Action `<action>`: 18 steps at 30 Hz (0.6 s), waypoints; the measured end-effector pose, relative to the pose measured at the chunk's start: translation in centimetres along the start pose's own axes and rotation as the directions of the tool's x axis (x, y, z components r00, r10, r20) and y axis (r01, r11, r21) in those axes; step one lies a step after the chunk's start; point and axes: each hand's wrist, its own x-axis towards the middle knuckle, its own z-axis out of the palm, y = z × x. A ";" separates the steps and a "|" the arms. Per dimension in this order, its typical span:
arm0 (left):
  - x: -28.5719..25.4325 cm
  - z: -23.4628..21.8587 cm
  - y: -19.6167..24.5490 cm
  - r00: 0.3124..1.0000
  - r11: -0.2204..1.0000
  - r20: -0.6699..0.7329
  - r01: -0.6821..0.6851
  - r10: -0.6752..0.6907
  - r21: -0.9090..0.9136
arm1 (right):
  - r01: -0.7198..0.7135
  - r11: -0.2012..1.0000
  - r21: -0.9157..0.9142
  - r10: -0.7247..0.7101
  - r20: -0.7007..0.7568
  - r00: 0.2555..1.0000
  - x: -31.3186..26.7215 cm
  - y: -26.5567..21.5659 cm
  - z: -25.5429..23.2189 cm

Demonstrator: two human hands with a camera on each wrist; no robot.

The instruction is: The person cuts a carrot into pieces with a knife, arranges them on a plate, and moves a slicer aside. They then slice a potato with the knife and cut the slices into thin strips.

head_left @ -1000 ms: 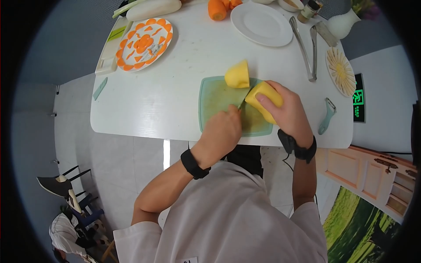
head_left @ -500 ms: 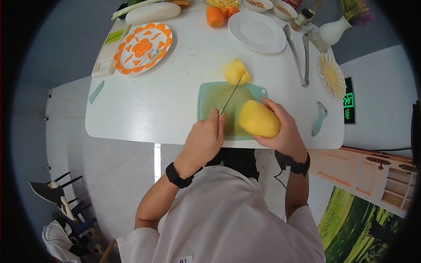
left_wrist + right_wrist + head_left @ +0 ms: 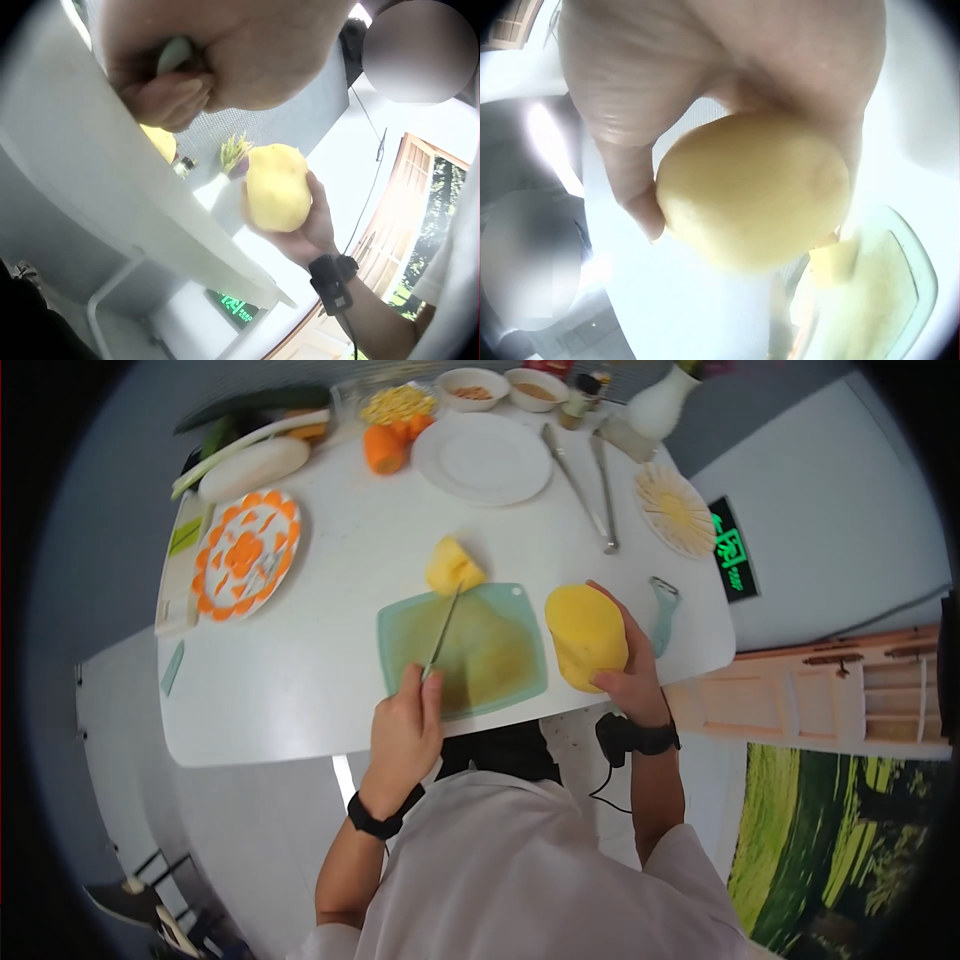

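In the head view my left hand (image 3: 403, 735) grips a small knife (image 3: 442, 632) over the green cutting board (image 3: 490, 650), blade pointing away from me. The knife tip overlaps a cut yellow potato piece (image 3: 450, 567) at the board's far edge. My right hand (image 3: 640, 675) holds a large peeled potato (image 3: 585, 632) just right of the board, thumb on its near side. From the right wrist, thumb and fingers curve around the potato (image 3: 750, 191). The left wrist view shows the end of the knife handle (image 3: 175, 55) in my fist; its blade is hidden there.
A green peeler (image 3: 664, 615) lies at the right, metal tongs (image 3: 590, 485) and a white plate (image 3: 480, 458) farther back. Left stands a plate of carrot shapes (image 3: 290, 565); behind it lies a white radish (image 3: 255, 470). Bowls, carrots (image 3: 385, 450) and a vase (image 3: 660, 405) line the back.
My right hand has carried the large potato off the board to the right. The knife has come away from that potato and now points at the cut piece. The head view has shifted.
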 end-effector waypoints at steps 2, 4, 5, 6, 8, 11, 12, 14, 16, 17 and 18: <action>0.0 -0.1 0.0 0.999 1.000 0.031 0.016 -0.016 -0.004 | 0.002 1.000 0.023 0.000 -0.078 0.997 -0.2 -0.6 -1.1; -0.1 -0.1 -0.2 0.999 1.000 0.039 0.025 -0.025 0.003 | -0.036 0.997 0.075 0.046 -0.139 0.989 0.1 -1.5 -2.2; -0.1 -0.2 -0.3 0.999 0.999 0.040 0.036 -0.036 0.009 | -0.046 0.996 0.077 0.056 -0.137 0.989 0.9 -2.4 -2.2; -0.2 -0.2 -0.2 0.999 0.999 0.041 0.035 -0.034 -0.010 | -0.057 0.995 0.080 0.067 -0.133 0.989 2.5 -3.9 -2.3; -0.3 -0.2 -0.5 0.999 0.999 0.038 0.030 -0.029 -0.016 | -0.030 0.994 0.106 0.042 -0.118 0.992 6.3 -5.3 -2.5; -0.5 -0.1 -1.2 1.000 0.999 0.012 0.023 -0.023 -0.031 | -0.008 0.999 0.035 0.011 -0.106 0.994 13.4 -6.5 -2.5; -0.6 -0.1 -1.3 1.000 0.999 -0.002 0.023 -0.023 -0.036 | -0.005 1.000 0.008 0.006 -0.103 0.995 16.1 -6.6 -2.9; -0.8 -0.1 -0.9 0.999 0.997 -0.013 0.040 -0.041 -0.070 | -0.005 0.999 -0.045 0.001 -0.089 0.996 21.1 -6.2 -3.2; -1.0 0.1 -1.7 0.998 0.993 -0.063 0.010 -0.017 -0.115 | -0.035 0.992 -0.125 0.025 -0.081 0.996 24.8 -6.2 -1.8; -1.1 -0.1 -1.8 0.997 0.988 -0.075 0.013 -0.024 -0.152 | -0.048 0.985 -0.164 0.035 -0.077 0.996 26.4 -6.1 -0.6; -1.0 -0.1 -1.7 0.996 0.981 -0.083 0.012 -0.028 -0.192 | 0.014 0.988 -0.152 -0.015 -0.003 1.000 27.8 -5.8 0.8</action>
